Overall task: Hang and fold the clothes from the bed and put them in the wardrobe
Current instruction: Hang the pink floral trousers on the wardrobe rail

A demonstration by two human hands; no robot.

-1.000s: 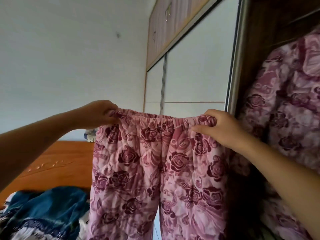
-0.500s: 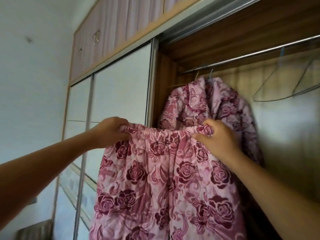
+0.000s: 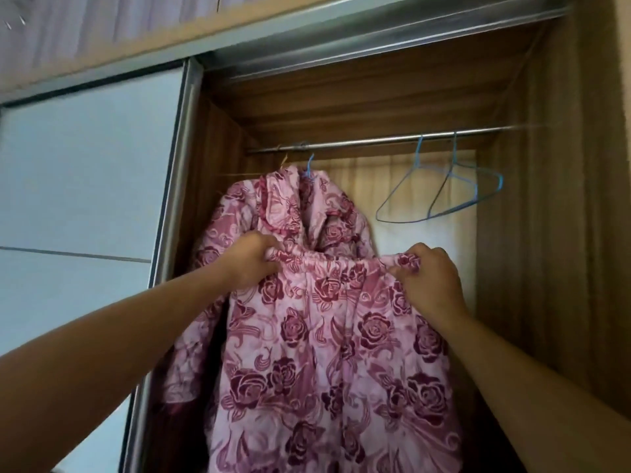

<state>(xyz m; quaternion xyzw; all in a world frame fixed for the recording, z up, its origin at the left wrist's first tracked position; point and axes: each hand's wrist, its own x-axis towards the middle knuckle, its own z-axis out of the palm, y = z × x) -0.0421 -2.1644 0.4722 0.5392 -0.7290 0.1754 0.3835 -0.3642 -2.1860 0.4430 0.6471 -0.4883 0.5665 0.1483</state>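
Pink quilted trousers (image 3: 327, 363) with dark red roses hang spread out in front of the open wardrobe. My left hand (image 3: 251, 262) grips the left end of their elastic waistband and my right hand (image 3: 430, 281) pinches the right end. Behind them a matching pink rose jacket (image 3: 297, 213) hangs on a blue hanger from the metal rail (image 3: 375, 142). Two bare blue wire hangers (image 3: 444, 192) hang on the rail further right. The trouser legs run out of the bottom of the frame.
A pale sliding wardrobe door (image 3: 88, 186) with a metal frame stands to the left. Wooden wardrobe walls (image 3: 553, 233) close the compartment on the right. Upper cupboard doors (image 3: 102, 25) run above the wardrobe.
The view has swung right and up, away from the bed, to face the open wardrobe. Both hands carried the trousers along and now hold them in front of the hanging jacket.
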